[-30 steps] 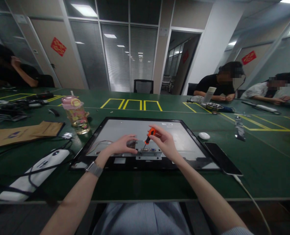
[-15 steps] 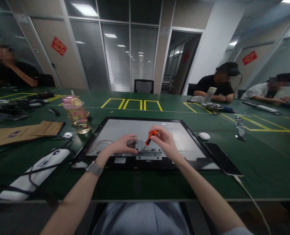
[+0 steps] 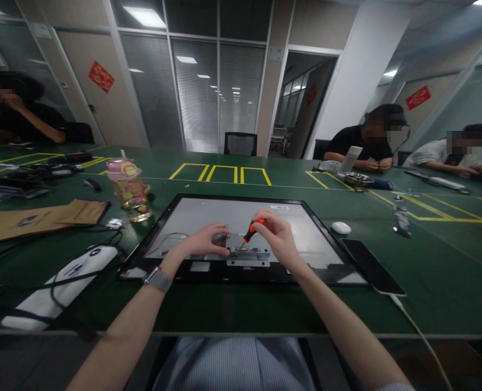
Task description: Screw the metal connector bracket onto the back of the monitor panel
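Observation:
A flat monitor panel (image 3: 306, 239) lies face down on the green table, its grey metal back up and a black frame around it. Near its front edge sits a small metal port bracket (image 3: 251, 255). My right hand (image 3: 276, 233) is closed around an orange-handled screwdriver (image 3: 251, 231), whose tip points down at the bracket's left end. My left hand (image 3: 206, 241) rests on the panel just left of the bracket, fingers curled with the tips pressed beside the screwdriver tip. A watch is on my left wrist.
A black phone (image 3: 371, 266) with a white cable lies right of the panel, a white mouse (image 3: 341, 227) behind it. A pink-lidded bottle (image 3: 127, 187), brown paper bags (image 3: 41, 217) and a white pouch with black cables (image 3: 57, 288) lie to the left. Other people sit at the far corners.
My right hand has closed lower over the screwdriver handle and turned slightly; the tool stays at the bracket. My left hand has barely moved. The view has shifted a little.

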A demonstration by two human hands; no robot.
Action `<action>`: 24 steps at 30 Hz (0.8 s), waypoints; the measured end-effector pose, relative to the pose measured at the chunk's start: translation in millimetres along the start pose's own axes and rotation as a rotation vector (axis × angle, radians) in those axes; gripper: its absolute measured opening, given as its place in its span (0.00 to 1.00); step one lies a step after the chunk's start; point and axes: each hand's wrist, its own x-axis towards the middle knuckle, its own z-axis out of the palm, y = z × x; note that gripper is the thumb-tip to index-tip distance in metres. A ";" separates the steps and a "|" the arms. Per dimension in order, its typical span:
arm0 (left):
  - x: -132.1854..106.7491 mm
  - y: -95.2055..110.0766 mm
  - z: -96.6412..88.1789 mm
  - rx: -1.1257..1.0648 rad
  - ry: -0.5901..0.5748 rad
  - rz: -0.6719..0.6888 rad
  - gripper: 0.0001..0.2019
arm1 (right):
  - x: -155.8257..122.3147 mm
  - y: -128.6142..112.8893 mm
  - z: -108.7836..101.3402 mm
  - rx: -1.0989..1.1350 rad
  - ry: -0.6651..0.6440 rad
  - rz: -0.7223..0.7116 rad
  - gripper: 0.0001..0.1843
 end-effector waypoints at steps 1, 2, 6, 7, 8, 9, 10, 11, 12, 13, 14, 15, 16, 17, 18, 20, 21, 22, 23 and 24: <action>-0.2 0.0 -0.2 0.000 0.001 -0.001 0.36 | -0.1 1.2 -0.8 -0.006 0.004 0.006 0.06; -0.4 0.2 -0.5 0.002 0.001 -0.002 0.36 | -0.3 1.8 -1.5 -0.015 0.000 0.005 0.07; -1.0 1.9 -1.3 0.007 0.000 -0.012 0.36 | -2.4 -1.1 -2.1 0.003 -0.060 0.005 0.13; -1.0 2.2 -1.2 0.006 -0.001 -0.013 0.36 | -2.9 -2.1 -1.5 0.027 -0.082 0.014 0.13; -0.9 2.4 -1.1 0.004 0.000 -0.013 0.36 | -3.3 -2.5 -0.6 0.055 -0.097 0.025 0.13; -0.7 2.6 -0.9 0.002 0.000 -0.011 0.36 | -3.6 -2.1 0.4 0.082 -0.103 0.034 0.12; -0.5 2.6 -0.7 0.002 0.001 -0.009 0.35 | -3.7 -0.7 1.5 0.108 -0.099 0.040 0.11; -0.3 2.6 -0.6 0.002 0.002 -0.006 0.35 | -3.7 1.4 2.5 0.135 -0.082 0.040 0.09; -0.1 2.5 -0.5 0.004 0.005 -0.002 0.34 | -3.5 4.0 3.4 0.157 -0.060 0.035 0.07; 0.0 2.3 -0.5 0.007 0.007 0.001 0.34 | -3.3 6.7 4.0 0.184 -0.024 0.032 0.05; 0.0 2.1 -0.6 0.010 0.006 0.004 0.34 | -3.0 9.1 4.2 0.205 0.004 0.031 0.04; 0.0 1.9 -0.7 0.011 0.005 0.005 0.34 | -2.8 10.7 4.1 0.211 0.017 0.038 0.04; -0.1 1.6 -0.8 0.011 0.002 0.005 0.34 | -2.7 11.4 3.7 0.211 0.018 0.050 0.04; -0.2 1.4 -0.9 0.009 -0.001 0.002 0.35 | -2.6 10.9 3.1 0.205 0.006 0.065 0.06; -0.4 1.3 -1.0 0.006 -0.002 -0.005 0.35 | -2.6 9.6 2.4 0.196 -0.012 0.078 0.09; -0.7 1.4 -1.1 0.000 -0.005 -0.015 0.36 | -2.7 5.1 1.3 0.167 -0.050 0.090 0.13; -0.9 1.6 -1.1 -0.003 -0.006 -0.016 0.36 | -2.8 2.8 1.1 0.145 -0.061 0.084 0.13; -0.9 2.0 -1.2 -0.005 -0.006 -0.016 0.36 | -2.8 0.9 1.1 0.121 -0.069 0.074 0.13; -0.9 2.3 -1.2 -0.006 -0.006 -0.017 0.36 | -2.8 -0.3 1.4 0.104 -0.072 0.055 0.12; -0.8 2.7 -1.2 -0.008 -0.005 -0.018 0.35 | -2.8 -0.8 1.9 0.095 -0.069 0.036 0.10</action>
